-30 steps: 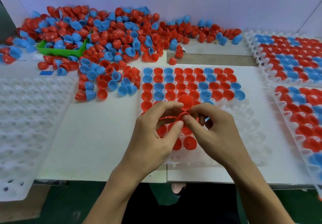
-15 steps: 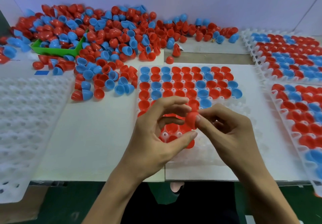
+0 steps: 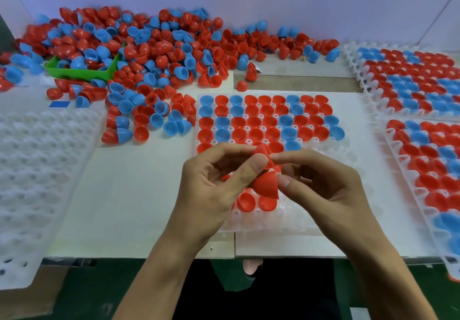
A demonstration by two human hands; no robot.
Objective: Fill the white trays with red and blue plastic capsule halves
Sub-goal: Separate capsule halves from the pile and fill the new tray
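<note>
Both hands meet just above the middle of the tray: the left hand [image 3: 214, 185] pinches red capsule halves [image 3: 265, 185] between thumb and curled fingers, and the right hand [image 3: 321, 185] pinches the same cluster from the other side with thumb and forefinger. The pieces look nested, two or three together, though the fingers hide enough that the count is unsure. They seem light, thin, stiff shells with smooth, slippery domes, so the rim edge is probably the surest place to grip when pulling one free. Below lies the white tray [image 3: 273, 222], its far rows filled with red and blue halves, its near rows mostly bare. On the desk [image 3: 129, 207], a loose pile of halves [image 3: 154, 60] lies beyond it, filled trays [image 3: 423, 90] on the right, and an unfilled tray [image 3: 37, 182] on the left.
</note>
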